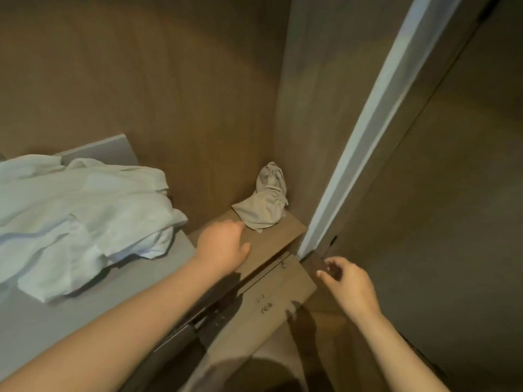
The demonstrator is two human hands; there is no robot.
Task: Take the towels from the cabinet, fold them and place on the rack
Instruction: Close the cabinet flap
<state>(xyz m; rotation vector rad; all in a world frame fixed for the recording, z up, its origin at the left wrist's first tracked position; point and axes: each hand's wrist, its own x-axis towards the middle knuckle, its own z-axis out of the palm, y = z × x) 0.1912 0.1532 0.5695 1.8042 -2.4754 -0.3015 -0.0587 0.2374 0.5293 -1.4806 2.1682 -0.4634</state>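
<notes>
Reaching to take the bunched beige cloth (263, 205), the left hand (223, 247) curls loosely, empty; the right hand (348, 281) hovers relaxed, empty.

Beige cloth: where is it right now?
Head view, right of centre: the beige cloth sits bunched in the back corner of the wooden shelf, just beyond the left hand and right of the white towels.

A home wardrobe: wood-grain cabinet walls (169, 94), shelf (271, 239), crumpled white towels (79, 216).
</notes>
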